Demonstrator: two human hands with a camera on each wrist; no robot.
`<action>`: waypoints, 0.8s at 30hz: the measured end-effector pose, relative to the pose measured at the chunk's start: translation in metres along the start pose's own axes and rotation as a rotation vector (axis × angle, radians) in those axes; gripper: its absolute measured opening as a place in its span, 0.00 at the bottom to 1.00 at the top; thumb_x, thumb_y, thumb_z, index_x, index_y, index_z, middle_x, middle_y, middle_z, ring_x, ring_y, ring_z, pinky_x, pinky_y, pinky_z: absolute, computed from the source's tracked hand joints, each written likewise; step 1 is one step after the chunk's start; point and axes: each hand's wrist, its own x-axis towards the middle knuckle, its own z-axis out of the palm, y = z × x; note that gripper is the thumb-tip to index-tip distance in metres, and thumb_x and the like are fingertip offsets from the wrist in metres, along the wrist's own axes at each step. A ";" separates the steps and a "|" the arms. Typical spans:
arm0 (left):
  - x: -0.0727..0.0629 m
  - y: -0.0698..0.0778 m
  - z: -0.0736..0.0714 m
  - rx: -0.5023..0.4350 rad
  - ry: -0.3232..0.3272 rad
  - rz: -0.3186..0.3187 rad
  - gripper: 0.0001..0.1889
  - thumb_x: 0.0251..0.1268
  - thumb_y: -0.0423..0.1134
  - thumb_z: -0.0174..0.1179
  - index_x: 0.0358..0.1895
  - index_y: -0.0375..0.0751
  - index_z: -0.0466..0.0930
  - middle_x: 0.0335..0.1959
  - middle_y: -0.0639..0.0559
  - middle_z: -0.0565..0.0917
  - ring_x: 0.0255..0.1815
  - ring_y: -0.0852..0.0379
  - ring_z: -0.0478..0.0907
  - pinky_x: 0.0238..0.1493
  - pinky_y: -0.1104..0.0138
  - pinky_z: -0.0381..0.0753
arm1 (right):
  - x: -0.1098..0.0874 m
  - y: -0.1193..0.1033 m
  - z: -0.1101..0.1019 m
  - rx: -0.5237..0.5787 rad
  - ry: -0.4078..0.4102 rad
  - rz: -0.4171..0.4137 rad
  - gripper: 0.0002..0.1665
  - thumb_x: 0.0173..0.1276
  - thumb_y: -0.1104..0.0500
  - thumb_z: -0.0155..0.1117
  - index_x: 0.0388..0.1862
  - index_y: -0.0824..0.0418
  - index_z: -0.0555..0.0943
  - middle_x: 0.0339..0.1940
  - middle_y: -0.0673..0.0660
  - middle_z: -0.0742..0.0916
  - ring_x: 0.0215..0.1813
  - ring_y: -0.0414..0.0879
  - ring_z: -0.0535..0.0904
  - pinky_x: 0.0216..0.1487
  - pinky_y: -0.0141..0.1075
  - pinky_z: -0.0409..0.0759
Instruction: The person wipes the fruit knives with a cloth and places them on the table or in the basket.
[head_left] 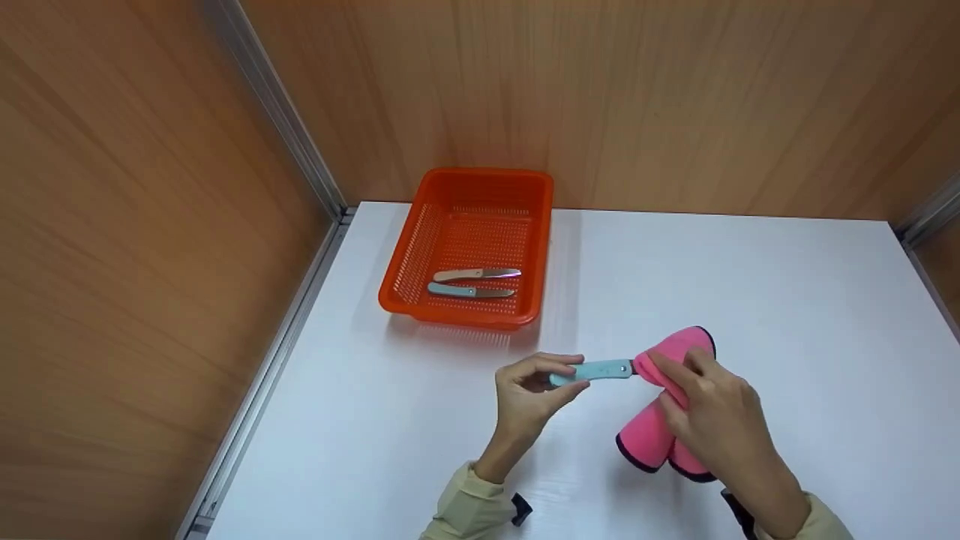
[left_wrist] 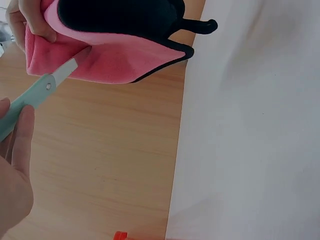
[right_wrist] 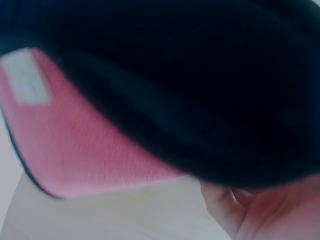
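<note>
My left hand (head_left: pixel 525 397) pinches the pale turquoise handle of a small knife (head_left: pixel 606 369) between thumb and fingers. The blade points right, into a fold of a pink cloth (head_left: pixel 646 435) with dark edging. My right hand (head_left: pixel 716 409) grips that cloth around the blade, its thumb and fingers pressing the fabric. In the left wrist view part of the blade (left_wrist: pixel 65 71) shows beside the pink fabric, and its tip end lies against the cloth. The cloth's dark underside (right_wrist: pixel 200 100) fills most of the right wrist view, with a pale label on the pink side.
An orange perforated basket (head_left: pixel 465 321) stands at the back left of the white table (head_left: pixel 360 450). Inside lie two knives, one with a beige handle (head_left: pixel 457 275) and one with a light blue handle (head_left: pixel 451 290). Wooden panels (head_left: pixel 637 105) border the table at the back and sides.
</note>
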 end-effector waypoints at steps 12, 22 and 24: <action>-0.001 0.005 -0.005 -0.098 0.011 0.006 0.07 0.48 0.21 0.68 0.31 0.23 0.81 0.38 0.33 0.84 0.37 0.41 0.83 0.34 0.55 0.84 | -0.002 0.000 0.008 -0.049 -0.047 -0.012 0.28 0.38 0.77 0.69 0.41 0.59 0.86 0.22 0.50 0.69 0.15 0.37 0.52 0.14 0.28 0.54; -0.002 0.006 -0.012 -0.113 0.026 -0.001 0.07 0.48 0.23 0.69 0.30 0.24 0.80 0.38 0.33 0.84 0.36 0.39 0.83 0.32 0.57 0.84 | -0.009 0.012 0.003 -0.055 -0.078 0.060 0.26 0.41 0.75 0.71 0.44 0.61 0.86 0.24 0.54 0.71 0.15 0.40 0.57 0.15 0.30 0.60; -0.002 0.006 -0.013 -0.124 0.027 -0.006 0.07 0.48 0.22 0.69 0.30 0.24 0.80 0.38 0.32 0.84 0.36 0.39 0.83 0.33 0.56 0.84 | -0.009 0.015 0.002 -0.049 -0.077 0.071 0.26 0.42 0.75 0.70 0.44 0.62 0.86 0.23 0.54 0.71 0.15 0.40 0.57 0.15 0.30 0.60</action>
